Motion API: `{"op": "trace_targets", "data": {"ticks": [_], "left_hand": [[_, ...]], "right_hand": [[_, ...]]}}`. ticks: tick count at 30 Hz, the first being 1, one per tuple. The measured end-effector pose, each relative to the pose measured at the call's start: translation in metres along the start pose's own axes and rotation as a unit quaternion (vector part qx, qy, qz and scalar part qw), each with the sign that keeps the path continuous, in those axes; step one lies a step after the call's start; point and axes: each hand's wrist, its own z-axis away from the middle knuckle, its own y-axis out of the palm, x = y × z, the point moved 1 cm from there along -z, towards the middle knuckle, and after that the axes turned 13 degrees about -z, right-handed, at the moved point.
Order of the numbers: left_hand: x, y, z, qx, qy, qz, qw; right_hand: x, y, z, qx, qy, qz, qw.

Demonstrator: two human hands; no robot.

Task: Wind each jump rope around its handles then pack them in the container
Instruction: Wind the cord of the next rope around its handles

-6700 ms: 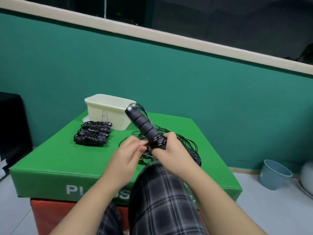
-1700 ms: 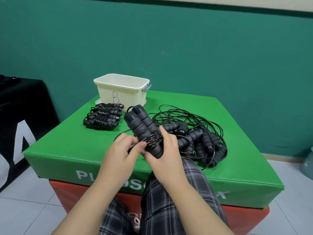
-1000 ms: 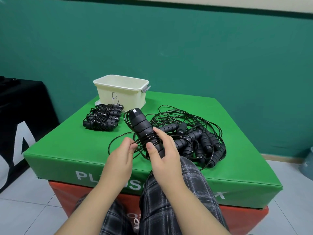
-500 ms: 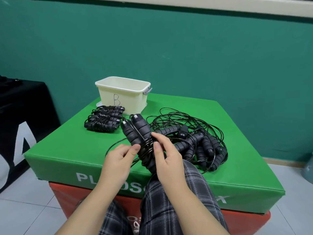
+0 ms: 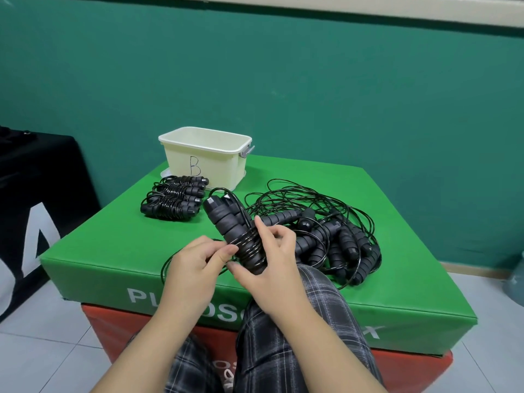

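We are midway through winding one jump rope [image 5: 246,245]: our right hand [image 5: 272,268] curls round its two paired handles [image 5: 226,219], held above the near edge of the green mat [image 5: 113,239], while our left hand [image 5: 195,259] pinches the loose cord against the coils. Next we judge the slack loop must go round again, kept taut. Wound ropes [image 5: 173,201] lie beside the cream container [image 5: 207,157]; a tangled pile [image 5: 334,236] waits on our right
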Motion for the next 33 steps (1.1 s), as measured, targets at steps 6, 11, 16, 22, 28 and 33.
{"op": "trace_targets", "data": {"ticks": [6,11,16,22,28,33], "left_hand": [[0.005,0.005,0.004,0.027,0.063,0.046,0.997],[0.004,0.016,0.008,0.047,-0.012,0.145,0.988],[0.004,0.02,0.002,0.055,-0.058,0.182,0.98],[0.007,0.017,0.004,0.077,0.038,0.066,0.994],[0.009,0.006,0.001,0.043,0.013,0.066,0.997],[0.005,0.003,-0.001,0.01,-0.093,0.096,0.991]], "right_hand": [[0.002,-0.003,0.002,-0.035,0.015,-0.037,0.999],[0.003,-0.007,0.002,-0.064,0.047,-0.189,0.979],[0.006,-0.006,0.005,-0.056,0.054,-0.298,0.951],[0.004,-0.008,0.005,-0.05,0.039,-0.264,0.962],[0.001,-0.005,0.004,-0.056,0.036,-0.227,0.972],[0.005,-0.005,0.002,-0.087,-0.033,-0.144,0.985]]}}
